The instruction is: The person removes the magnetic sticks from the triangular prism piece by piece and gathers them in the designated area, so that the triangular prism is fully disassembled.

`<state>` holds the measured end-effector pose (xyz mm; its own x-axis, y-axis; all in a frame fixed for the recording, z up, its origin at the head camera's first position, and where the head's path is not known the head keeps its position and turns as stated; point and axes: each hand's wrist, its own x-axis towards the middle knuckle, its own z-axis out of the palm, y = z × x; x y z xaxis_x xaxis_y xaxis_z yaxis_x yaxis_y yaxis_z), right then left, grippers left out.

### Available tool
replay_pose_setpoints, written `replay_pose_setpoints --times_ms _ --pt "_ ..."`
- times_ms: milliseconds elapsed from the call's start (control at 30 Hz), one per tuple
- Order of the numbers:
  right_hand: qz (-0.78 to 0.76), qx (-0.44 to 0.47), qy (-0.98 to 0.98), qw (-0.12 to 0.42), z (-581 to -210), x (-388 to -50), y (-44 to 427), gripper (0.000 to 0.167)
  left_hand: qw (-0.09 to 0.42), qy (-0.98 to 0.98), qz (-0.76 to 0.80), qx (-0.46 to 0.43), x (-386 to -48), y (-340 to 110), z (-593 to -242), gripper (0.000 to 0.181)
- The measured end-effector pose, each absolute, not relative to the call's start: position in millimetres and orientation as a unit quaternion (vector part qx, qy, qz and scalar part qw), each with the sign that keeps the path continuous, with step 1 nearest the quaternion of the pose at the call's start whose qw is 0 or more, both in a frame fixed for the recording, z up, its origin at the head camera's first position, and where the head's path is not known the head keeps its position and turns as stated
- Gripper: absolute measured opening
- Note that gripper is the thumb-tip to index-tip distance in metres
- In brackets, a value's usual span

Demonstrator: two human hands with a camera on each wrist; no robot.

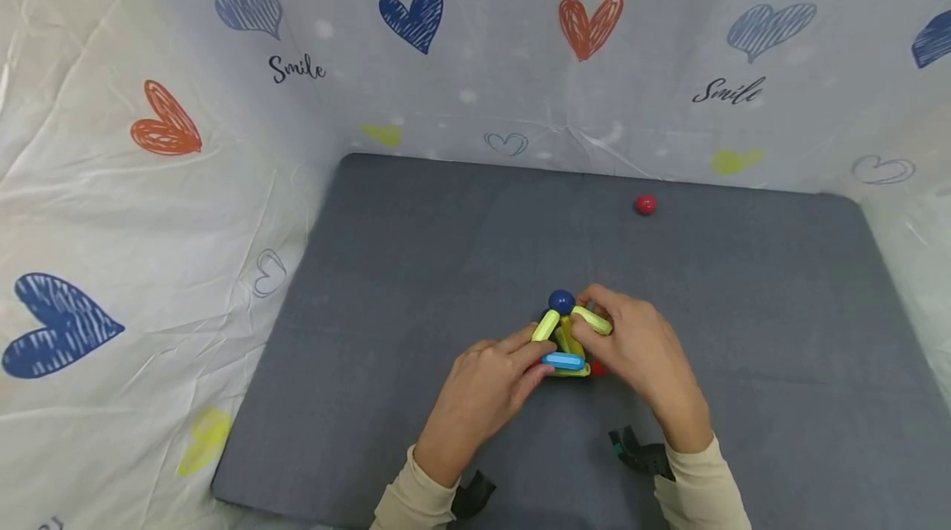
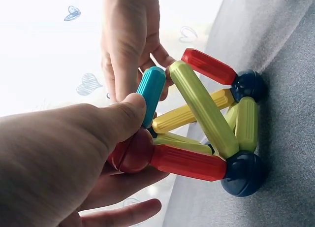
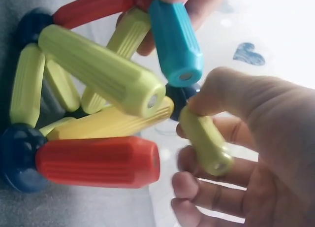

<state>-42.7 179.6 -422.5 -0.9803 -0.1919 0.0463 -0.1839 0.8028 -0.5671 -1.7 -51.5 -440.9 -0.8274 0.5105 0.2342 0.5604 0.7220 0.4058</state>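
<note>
A frame of magnetic rods and balls stands on the grey mat. My left hand pinches its red ball, the thumb also against the teal rod. From that ball a red rod runs down to a navy ball. My right hand holds a yellow-green rod between thumb and fingers; its upper end is at a navy ball, though contact is partly hidden. Another red rod and a long yellow-green rod stick out with free ends.
A loose red ball lies near the back edge of the grey mat. White cloth printed with hearts rises behind and at the sides. Black straps hang at the wrists.
</note>
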Motion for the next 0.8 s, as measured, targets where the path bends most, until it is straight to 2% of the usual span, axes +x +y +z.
replay_pose_setpoints --times_ms 167,400,633,800 --pt "-0.297 -0.094 0.950 -0.005 -419 -52 193 0.014 0.055 -0.928 -0.234 -0.286 -1 -51 -442 0.032" --pt "-0.273 -0.091 0.957 -0.046 -411 -78 223 0.041 0.052 -0.931 -0.230 -0.279 0 -50 -442 0.032" --pt "-0.235 -0.097 0.965 -0.067 -415 -106 231 0.024 0.056 -0.926 -0.242 -0.285 0 -52 -443 0.032" --pt "-0.238 -0.114 0.963 -0.049 -420 -130 229 0.023 0.056 -0.922 -0.256 -0.286 0 -52 -443 0.031"
